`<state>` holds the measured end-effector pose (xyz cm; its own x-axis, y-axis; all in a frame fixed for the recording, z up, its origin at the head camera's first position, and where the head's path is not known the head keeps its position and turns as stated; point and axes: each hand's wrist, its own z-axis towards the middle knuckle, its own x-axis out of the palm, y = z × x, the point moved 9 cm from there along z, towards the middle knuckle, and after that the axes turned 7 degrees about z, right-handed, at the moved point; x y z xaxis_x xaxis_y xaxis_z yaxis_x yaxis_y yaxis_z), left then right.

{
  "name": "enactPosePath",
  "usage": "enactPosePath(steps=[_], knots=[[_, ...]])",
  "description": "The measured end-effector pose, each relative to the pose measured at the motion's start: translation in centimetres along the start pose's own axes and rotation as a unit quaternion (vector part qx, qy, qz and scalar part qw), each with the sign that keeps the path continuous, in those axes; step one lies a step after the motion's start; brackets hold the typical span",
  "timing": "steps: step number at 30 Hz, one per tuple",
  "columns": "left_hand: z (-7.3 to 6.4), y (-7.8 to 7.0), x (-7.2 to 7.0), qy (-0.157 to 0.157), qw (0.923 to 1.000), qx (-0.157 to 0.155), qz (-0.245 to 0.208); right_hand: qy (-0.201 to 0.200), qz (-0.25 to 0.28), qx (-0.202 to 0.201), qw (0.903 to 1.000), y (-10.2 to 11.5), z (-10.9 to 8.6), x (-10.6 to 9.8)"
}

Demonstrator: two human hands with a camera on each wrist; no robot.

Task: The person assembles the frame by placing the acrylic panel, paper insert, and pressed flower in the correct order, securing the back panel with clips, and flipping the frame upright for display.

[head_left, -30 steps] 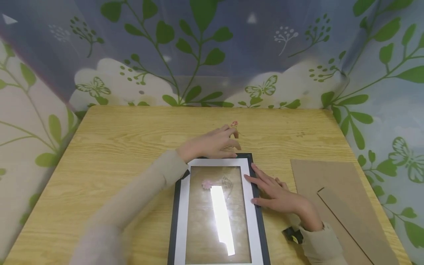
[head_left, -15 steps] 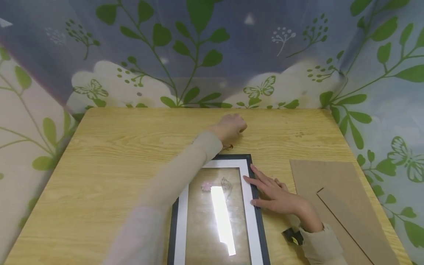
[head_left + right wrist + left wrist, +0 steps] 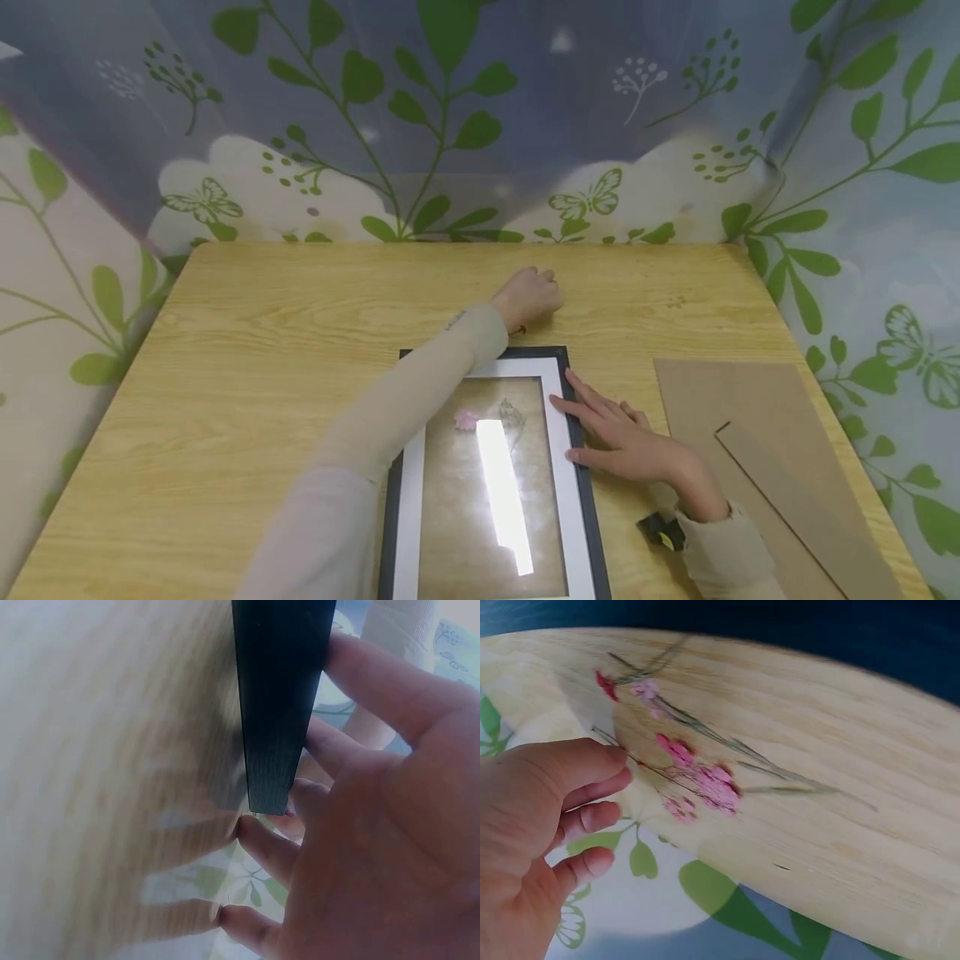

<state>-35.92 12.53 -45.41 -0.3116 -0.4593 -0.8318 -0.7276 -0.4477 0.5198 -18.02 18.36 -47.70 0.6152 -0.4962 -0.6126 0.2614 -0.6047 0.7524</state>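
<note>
My left hand (image 3: 547, 810) is beyond the top of the picture frame (image 3: 393, 533). In the left wrist view its thumb and a finger pinch the thin stem of a pink dried flower sprig (image 3: 718, 787). Beside it on the table lie a paler pink sprig (image 3: 646, 691) and a red one (image 3: 606, 685). My right hand (image 3: 622, 437) rests with spread fingers on the right side of the black-edged frame and its white mat. Inside the frame are a pink blossom (image 3: 466, 419) and a pale leafy sprig (image 3: 512, 412). My left forearm hides part of the frame's upper left.
On the right of the wooden table (image 3: 247, 358) lies a brown backing board (image 3: 738, 392) with a hinged stand strip (image 3: 780, 492). Leaf-patterned cloth (image 3: 480, 192) encloses the back and sides. A bright light reflection crosses the frame's glass.
My left hand has moved away from the frame's top edge to the dried flowers behind it, its fingers drawing in. The right hand has stayed on the frame.
</note>
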Motion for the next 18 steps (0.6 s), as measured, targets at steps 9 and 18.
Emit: enactPosePath(steps=[9, 18], knots=[[-2.7, 0.2, -1.1, -0.037, 0.9975, 0.048, 0.034, 0.003, -0.004, 0.0, 1.0, 0.0, 0.1, 0.0], [-7.5, -0.7, -4.8, -0.11, 0.984, 0.103, 0.095, 0.001, -0.005, 0.002, 1.0, 0.2, 0.1, -0.1]])
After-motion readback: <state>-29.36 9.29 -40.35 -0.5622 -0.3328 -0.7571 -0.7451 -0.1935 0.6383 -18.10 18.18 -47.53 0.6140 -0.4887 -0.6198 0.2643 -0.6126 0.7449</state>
